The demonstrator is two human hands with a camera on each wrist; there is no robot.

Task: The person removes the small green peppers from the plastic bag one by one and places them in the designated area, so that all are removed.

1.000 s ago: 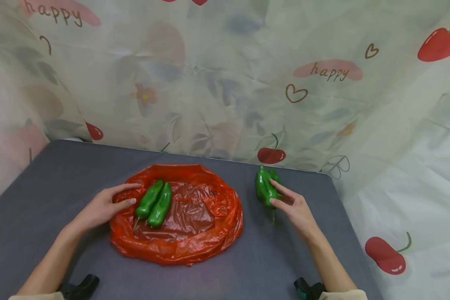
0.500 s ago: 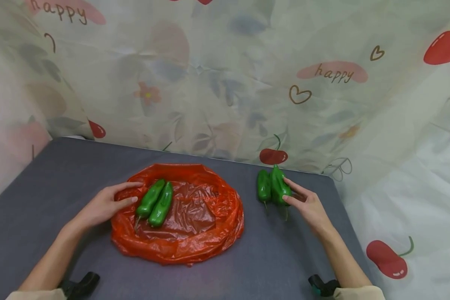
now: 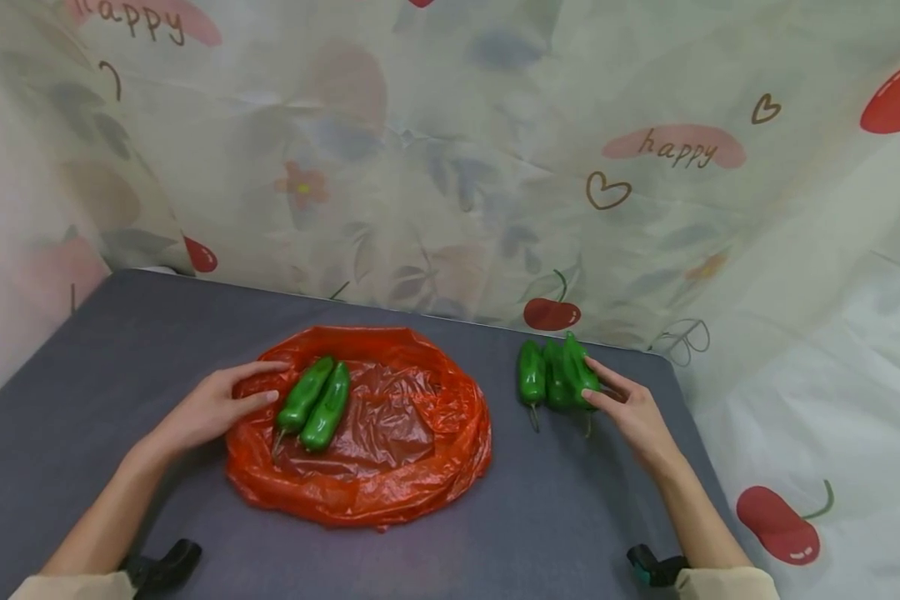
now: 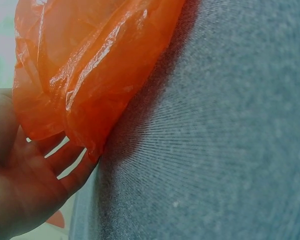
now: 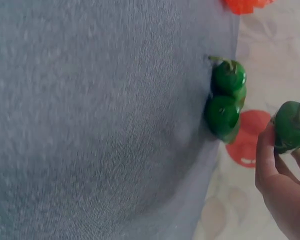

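My right hand (image 3: 626, 408) pinches a green pepper (image 3: 579, 375) between thumb and fingers, stem toward me. In the right wrist view this pepper (image 5: 292, 125) is raised off the table. Two more green peppers lie side by side just left of it, one (image 3: 531, 372) in full view and the other (image 3: 555, 375) partly covered by the held one. My left hand (image 3: 213, 408) rests against the left side of a red-orange plastic bag (image 3: 450, 450), fingers fairly straight along its outside in the left wrist view. Inside the bag's left part lie two green peppers (image 3: 305, 395).
The bag spreads with its mouth wide and a crumpled rim on a dark grey table (image 3: 420, 558). A pale printed curtain (image 3: 450, 167) hangs along the table's back edge and continues on both sides. The right-hand peppers lie near the back right corner.
My right hand has moved to the right with the pepper it pinches, bringing the two lying peppers into view. The left hand stays at the bag. The head view has shifted slightly.
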